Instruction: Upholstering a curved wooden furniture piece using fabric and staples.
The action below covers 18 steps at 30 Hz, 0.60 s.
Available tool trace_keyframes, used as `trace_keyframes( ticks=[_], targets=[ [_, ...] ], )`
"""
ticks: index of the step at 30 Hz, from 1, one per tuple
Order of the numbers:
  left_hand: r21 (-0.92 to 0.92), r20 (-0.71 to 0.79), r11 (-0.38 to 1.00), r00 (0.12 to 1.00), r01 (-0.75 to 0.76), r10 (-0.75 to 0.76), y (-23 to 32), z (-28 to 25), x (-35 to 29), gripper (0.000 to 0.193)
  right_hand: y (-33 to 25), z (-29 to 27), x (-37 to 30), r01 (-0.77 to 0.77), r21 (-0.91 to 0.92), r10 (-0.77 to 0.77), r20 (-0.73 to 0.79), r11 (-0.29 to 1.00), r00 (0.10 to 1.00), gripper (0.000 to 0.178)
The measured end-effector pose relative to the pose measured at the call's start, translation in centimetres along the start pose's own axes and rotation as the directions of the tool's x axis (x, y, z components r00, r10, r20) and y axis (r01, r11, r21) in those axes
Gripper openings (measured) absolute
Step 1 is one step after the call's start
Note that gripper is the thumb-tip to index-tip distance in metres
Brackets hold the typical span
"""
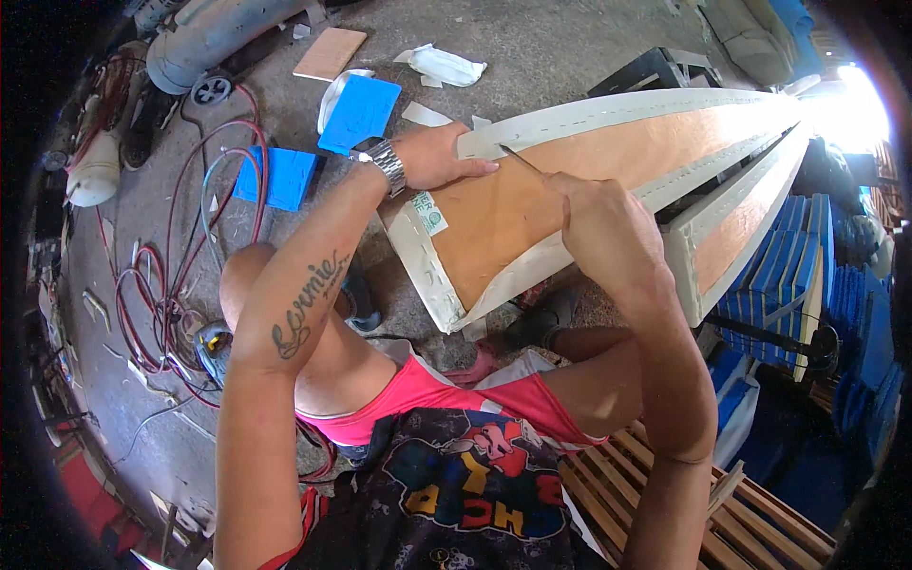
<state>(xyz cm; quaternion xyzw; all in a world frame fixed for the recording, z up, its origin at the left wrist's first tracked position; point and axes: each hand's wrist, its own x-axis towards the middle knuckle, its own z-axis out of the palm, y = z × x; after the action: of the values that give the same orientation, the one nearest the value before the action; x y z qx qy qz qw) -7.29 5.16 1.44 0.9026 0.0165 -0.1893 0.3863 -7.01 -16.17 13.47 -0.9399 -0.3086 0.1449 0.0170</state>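
A long plywood panel (518, 214) slants across my lap, with off-white fabric (560, 119) folded over its edges and fastened by a row of staples. My left hand (442, 157) grips its far edge near the broad end, thumb on top and the other fingers mostly hidden. In my right hand (613, 228) is a thin, dark pointed blade (522, 161), its handle covered by my fist. The blade's tip meets the fabric border just right of my left thumb. A printed label (429, 214) sits near the panel's corner.
Beside the panel lies a second fabric-edged panel (741, 214). Blue pads (359, 114), fabric scraps (445, 66) and a wooden piece (330, 52) lie on the floor. Red hoses (171, 275) coil at left. Blue stacked pieces (774, 285) and a slatted wooden bench (731, 503) are at right.
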Motion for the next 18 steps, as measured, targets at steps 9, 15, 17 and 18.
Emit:
trace_keyframes(
  ticks=[9,15,17,18],
  targets=[
    [0.020,-0.005,1.000,1.000,-0.024,0.024,0.1,0.0,0.0,0.072,-0.4,-0.1,0.8,0.178,-0.209,-0.186,-0.021,0.962,0.982,0.024],
    [0.062,-0.055,0.997,0.997,-0.041,0.045,0.1,0.6,0.1,0.075,2.6,9.6,-1.4,-0.041,0.605,0.184,-0.176,0.795,0.967,0.029],
    [-0.049,-0.034,0.999,0.999,0.007,-0.008,0.8,-0.1,-0.6,0.076,3.0,10.1,-1.4,-0.026,0.618,0.188,-0.199,0.786,0.962,0.029],
    [-0.044,-0.039,0.999,0.999,0.004,-0.005,0.6,0.1,-0.6,0.076,3.2,10.3,-1.3,-0.004,0.626,0.188,-0.228,0.780,0.955,0.028]
  ],
)
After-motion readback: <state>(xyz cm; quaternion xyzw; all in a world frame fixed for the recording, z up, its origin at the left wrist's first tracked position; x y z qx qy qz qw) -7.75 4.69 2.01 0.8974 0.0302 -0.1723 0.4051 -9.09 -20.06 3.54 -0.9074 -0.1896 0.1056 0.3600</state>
